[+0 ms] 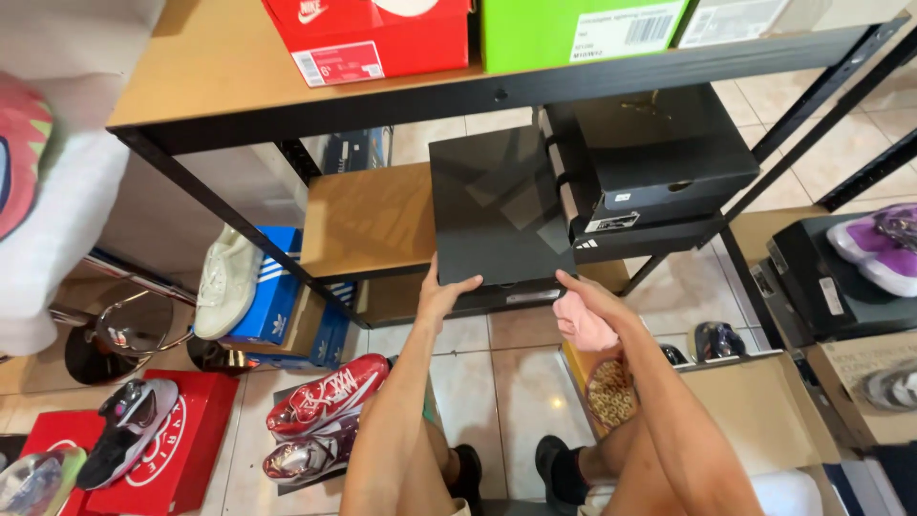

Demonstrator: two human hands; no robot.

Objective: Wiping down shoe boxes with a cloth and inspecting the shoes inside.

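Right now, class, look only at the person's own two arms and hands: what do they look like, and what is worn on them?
Both forearms are bare, with no sleeves in view. The left hand and the right hand wear no gloves, and no watch, bracelet or ring shows. A pink cloth sits at the right hand.

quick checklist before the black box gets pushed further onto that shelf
1. Left hand grips the black shoebox at its near left corner: ok.
2. Right hand grips the near right corner: ok, though a pink cloth is bunched in that hand.
3. Box rests on the middle shelf board: ok, far end is on it.
4. Room to the right: not ok, it touches or overlaps the stacked black boxes.
5. Lid fully shut: cannot tell.
6. Floor at the feet: not ok, red shoes lie close.
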